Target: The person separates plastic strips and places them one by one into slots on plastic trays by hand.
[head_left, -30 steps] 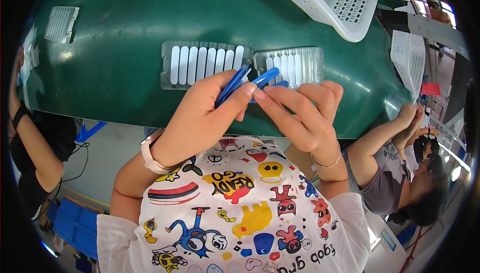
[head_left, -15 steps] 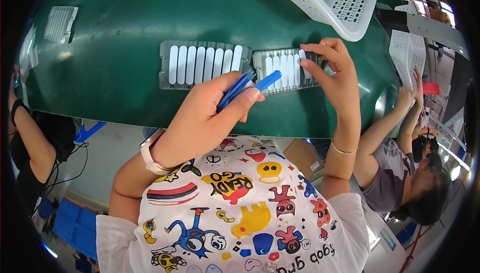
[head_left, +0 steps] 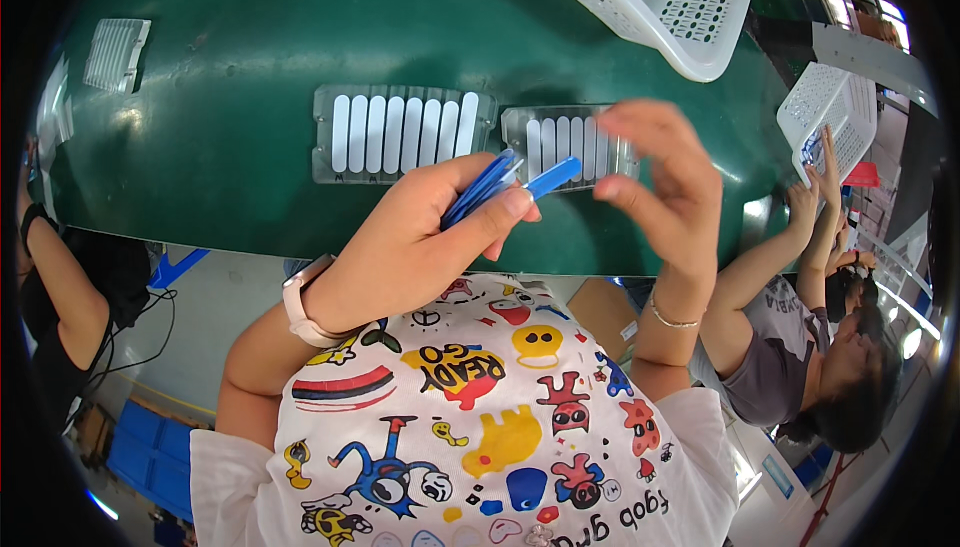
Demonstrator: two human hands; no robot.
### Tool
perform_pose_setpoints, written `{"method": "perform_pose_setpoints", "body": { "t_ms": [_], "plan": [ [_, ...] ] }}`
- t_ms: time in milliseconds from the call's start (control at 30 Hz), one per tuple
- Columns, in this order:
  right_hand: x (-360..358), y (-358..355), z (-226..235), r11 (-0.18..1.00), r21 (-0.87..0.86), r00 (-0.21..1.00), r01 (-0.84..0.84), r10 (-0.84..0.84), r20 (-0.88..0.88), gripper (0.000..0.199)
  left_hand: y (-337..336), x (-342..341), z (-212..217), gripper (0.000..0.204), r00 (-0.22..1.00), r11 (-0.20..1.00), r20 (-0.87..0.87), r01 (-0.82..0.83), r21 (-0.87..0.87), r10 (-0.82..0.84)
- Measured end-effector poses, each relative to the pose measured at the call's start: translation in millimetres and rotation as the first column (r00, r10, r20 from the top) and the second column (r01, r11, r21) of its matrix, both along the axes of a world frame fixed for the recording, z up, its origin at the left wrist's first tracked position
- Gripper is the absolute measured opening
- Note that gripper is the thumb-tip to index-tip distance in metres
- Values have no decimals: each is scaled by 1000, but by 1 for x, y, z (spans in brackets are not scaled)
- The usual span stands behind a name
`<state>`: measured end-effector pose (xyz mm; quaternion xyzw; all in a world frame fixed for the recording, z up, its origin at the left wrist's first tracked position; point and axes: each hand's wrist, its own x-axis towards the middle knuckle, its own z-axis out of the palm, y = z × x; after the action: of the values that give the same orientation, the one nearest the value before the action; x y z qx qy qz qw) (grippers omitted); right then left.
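nearest, your white t-shirt with colourful cartoon prints (head_left: 420, 427) was below the wide clear plastic tray (head_left: 322, 162), which held eight white, round-ended strips (head_left: 375, 135). at the wide tray's lower right corner, your left hand (head_left: 415, 222) was closed around a bundle of slim blue strips (head_left: 478, 190), one flat piece jutting rightward. to the wide tray's right, your right hand (head_left: 678, 197), blurred, was released, thumb and fingers parted above the right end of a smaller clear plastic tray (head_left: 511, 132); you could not tell whether they touched it. that one sat just right of the wide tray, its white strips partly hidden. farther off were a ribbed clear plastic piece (head_left: 117, 55), left of the wide tray, and a white perforated plastic basket (head_left: 700, 69), above and right of it.
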<state>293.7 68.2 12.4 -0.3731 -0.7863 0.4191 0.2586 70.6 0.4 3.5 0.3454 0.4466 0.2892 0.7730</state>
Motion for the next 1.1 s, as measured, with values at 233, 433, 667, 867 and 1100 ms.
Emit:
{"method": "perform_pose_setpoints", "body": {
  "t_ms": [233,433,667,867,1100],
  "plan": [
    [-10,-2,-1,974,-130,930,-184,130,-343,13,-2,5,0,31,967,989,236,123,-81,-101],
    [38,36,-11,934,-243,940,260,-187,285,11,-1,-1,-1,34,884,952,467,143,-272,0],
    [24,26,-22,985,37,926,168,-170,336,29,-8,3,-4,25,981,999,186,46,25,-49],
    [5,10,-1,974,49,957,219,-224,183,24,-10,6,-11,22,999,989,43,-6,147,-1],
    [-34,-9,16,979,-203,990,-12,-17,-139,14,-4,3,0,23,985,991,122,130,-28,-125]
  ]
}}
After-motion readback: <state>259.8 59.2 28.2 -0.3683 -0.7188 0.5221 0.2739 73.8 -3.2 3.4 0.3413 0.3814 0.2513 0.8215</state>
